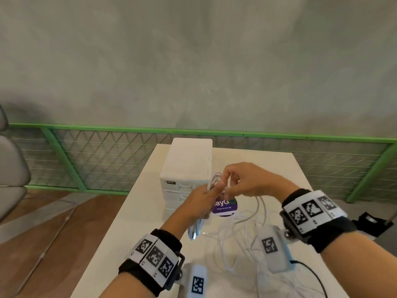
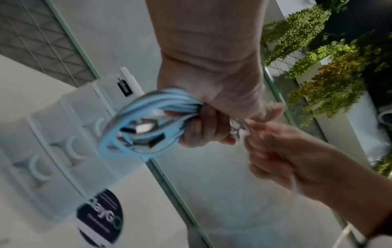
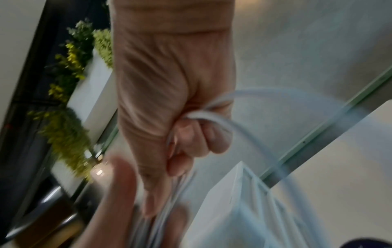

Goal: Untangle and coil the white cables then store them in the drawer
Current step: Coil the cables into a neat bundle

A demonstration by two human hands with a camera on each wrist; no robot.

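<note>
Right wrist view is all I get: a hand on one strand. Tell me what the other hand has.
Observer: The left hand has its grip on a coil of several loops, with plugs showing inside the loops.
Operator: Report what lies on the table.
Observer: A loose tangle of cable lies on the table, below the right hand.
Operator: Check the drawers.
Observer: All three fronts of the drawer unit look shut.
</note>
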